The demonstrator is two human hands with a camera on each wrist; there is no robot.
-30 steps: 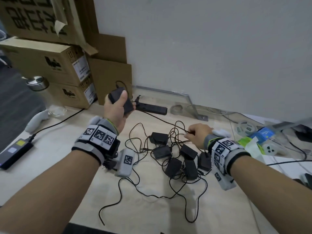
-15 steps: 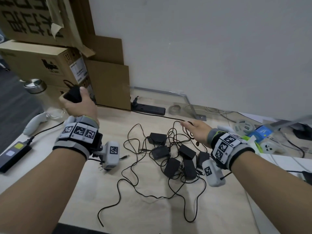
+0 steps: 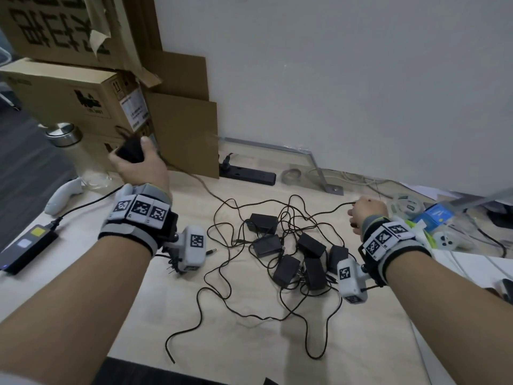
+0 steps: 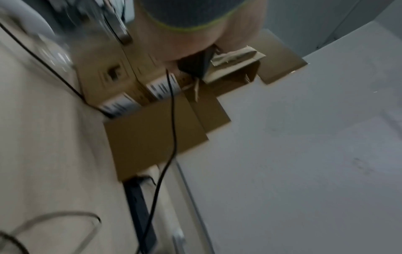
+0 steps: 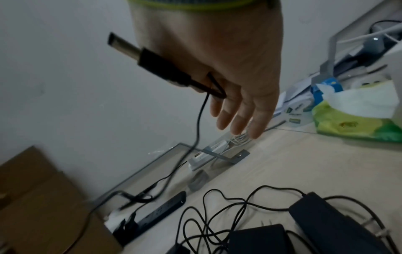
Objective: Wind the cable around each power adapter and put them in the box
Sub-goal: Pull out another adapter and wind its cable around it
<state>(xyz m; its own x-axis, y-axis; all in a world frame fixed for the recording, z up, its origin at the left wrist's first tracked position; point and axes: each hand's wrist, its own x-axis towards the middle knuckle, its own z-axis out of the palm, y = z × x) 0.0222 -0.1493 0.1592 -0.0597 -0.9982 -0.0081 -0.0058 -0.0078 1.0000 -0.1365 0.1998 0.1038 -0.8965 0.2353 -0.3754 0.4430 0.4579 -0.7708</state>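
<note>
My left hand (image 3: 141,168) grips a black power adapter (image 3: 130,151), raised in front of the stacked cardboard boxes (image 3: 83,98) at the back left. In the left wrist view the adapter (image 4: 195,67) shows under the palm, its thin cable (image 4: 172,120) hanging down. That cable (image 3: 319,211) runs across the table to my right hand (image 3: 366,215). The right hand (image 5: 217,60) pinches the cable's barrel plug (image 5: 156,61) between thumb and forefinger, the other fingers straight. Several more black adapters (image 3: 299,254) lie in a tangle of cables between my arms.
A steel-capped bottle (image 3: 66,140) and a white controller (image 3: 63,193) stand left of the boxes. A black power strip (image 3: 247,175) lies by the wall, and a black power brick (image 3: 25,251) lies at the left edge. A tissue pack (image 5: 352,116) and clutter fill the right.
My left hand carried the adapter left, up to the boxes. My right hand slid right along the cable to its plug end, drawing the cable out across the table.
</note>
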